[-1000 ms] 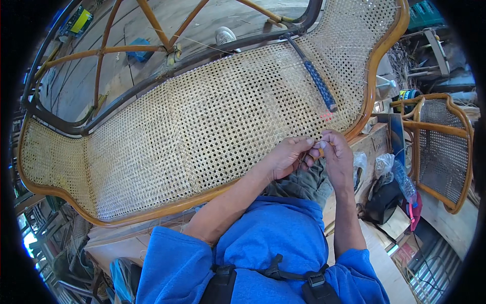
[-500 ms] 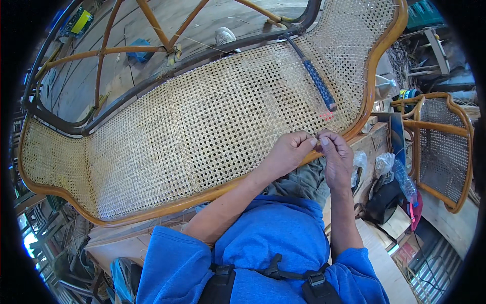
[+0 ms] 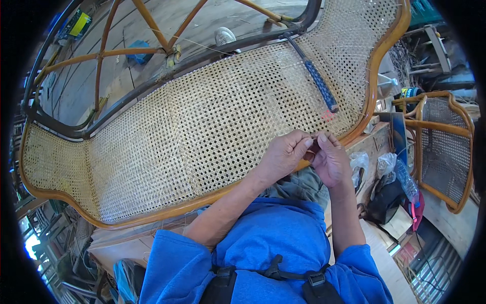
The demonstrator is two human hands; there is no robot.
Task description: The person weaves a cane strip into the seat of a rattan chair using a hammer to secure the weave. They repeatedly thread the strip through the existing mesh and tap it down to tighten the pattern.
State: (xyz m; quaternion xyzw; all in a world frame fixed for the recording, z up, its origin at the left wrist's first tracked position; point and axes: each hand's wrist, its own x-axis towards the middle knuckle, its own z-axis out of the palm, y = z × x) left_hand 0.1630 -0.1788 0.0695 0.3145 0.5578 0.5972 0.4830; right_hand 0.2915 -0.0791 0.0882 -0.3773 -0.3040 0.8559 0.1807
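Across my lap lies a long curved panel of woven cane webbing (image 3: 217, 126) in a glossy brown rattan frame (image 3: 372, 96). Both hands meet just over the frame's near edge, toward the right. My left hand (image 3: 287, 154) is closed in a pinch, thumb against the bent fingers. My right hand (image 3: 330, 159) is pinched too, its fingertips almost touching the left ones. Whatever lies between the fingertips is too small to make out. Beyond the hands, a hammer (image 3: 320, 83) with a dark blue patterned handle rests on the webbing. A small pink mark shows beside its handle end.
A dark pole frame (image 3: 152, 78) with brown rattan struts adjoins the panel's far side. At the right stand a smaller caned chair piece (image 3: 443, 147), clear plastic bags (image 3: 387, 164) and a black bag (image 3: 382, 205). A blue scrap (image 3: 140, 51) and a white shoe (image 3: 224, 38) are on the wooden floor.
My right hand has turned, showing more of its palm, and both hands have shifted slightly left. The fingertips stay close together. The hammer and cane panel look nearly the same.
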